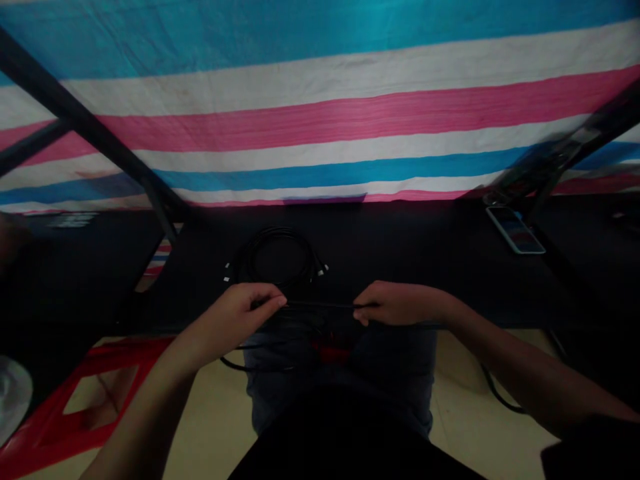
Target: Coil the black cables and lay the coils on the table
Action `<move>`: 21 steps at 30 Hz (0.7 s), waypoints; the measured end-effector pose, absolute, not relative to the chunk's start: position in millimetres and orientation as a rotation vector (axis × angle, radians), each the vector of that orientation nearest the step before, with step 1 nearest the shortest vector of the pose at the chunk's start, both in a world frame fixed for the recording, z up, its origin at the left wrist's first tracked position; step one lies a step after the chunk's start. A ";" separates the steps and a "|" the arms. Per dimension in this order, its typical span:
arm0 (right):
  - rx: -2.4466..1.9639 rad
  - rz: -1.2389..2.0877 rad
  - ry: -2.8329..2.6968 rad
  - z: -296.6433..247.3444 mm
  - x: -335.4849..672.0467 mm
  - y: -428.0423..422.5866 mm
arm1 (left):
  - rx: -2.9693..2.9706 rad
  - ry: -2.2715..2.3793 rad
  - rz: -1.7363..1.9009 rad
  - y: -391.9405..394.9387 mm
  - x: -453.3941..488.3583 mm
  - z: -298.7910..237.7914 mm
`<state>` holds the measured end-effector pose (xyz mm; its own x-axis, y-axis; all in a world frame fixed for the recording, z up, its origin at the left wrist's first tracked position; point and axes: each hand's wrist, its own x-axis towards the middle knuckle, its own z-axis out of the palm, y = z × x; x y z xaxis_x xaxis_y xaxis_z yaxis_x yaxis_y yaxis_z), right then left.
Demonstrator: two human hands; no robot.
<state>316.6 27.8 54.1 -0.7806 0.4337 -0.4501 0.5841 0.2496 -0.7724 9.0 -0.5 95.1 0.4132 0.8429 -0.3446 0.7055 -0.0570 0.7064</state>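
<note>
Ahead of you hangs a striped cloth [320,120] in blue, white and pink, filling the upper half of the view, with a dark frame bar [75,113] crossing it at the left. Below it runs the dark table [400,253], its top hard to read in the dim light. Down at your left stands a red stool [100,393] on the pale floor. On the table in front of you lies a coil of black cables [277,260], white plug ends showing at its sides. Your left hand [240,313] and right hand [395,303] are just this side of the coil, at the table's near edge. A phone [515,230] lies far to the right. Between your hands a black cable [320,305] runs straight and taut: your left thumb and fingers are pinched together on one end of the stretch, and your right fingers are closed on the other.
</note>
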 end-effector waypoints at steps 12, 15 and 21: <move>1.118 -1.066 2.116 54.4 319.4 11.9 | 1.950 1.229 0.095 5.9 44.0 76.9; 1.064 -1.428 2.205 58.4 317.0 10.3 | 1.892 1.181 0.166 8.0 40.4 77.2; 1.197 -1.219 2.272 45.1 303.3 7.1 | 1.959 1.230 0.065 -2.5 52.8 72.8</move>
